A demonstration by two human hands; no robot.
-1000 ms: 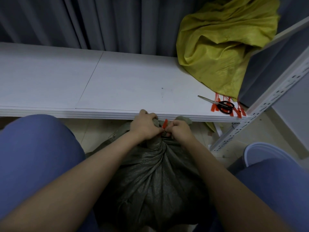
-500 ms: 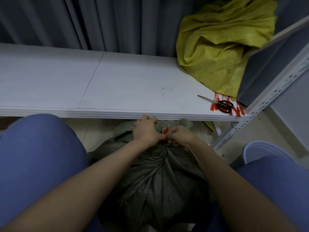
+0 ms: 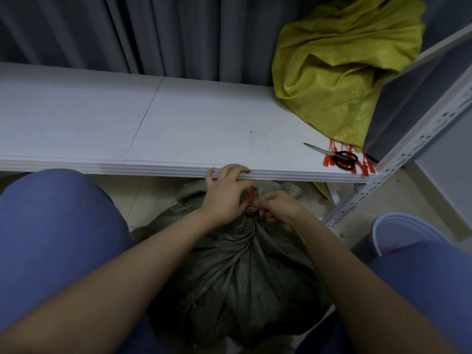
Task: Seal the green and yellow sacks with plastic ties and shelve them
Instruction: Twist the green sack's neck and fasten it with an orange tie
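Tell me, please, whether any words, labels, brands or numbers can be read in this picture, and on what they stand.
None: no readable text shows anywhere.
The green sack, yellow sack, shelf, scissors and orange ties all look plain, with no print or labels visible.

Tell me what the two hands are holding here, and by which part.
Both the left hand and right hand pinch the orange plastic tie at the gathered neck of the green sack.

Coarse woven green sack [image 3: 237, 272], crinkled yellow sack [image 3: 339, 72], smooth matt shelf [image 3: 204, 129], perforated metal upright [image 3: 398, 169]
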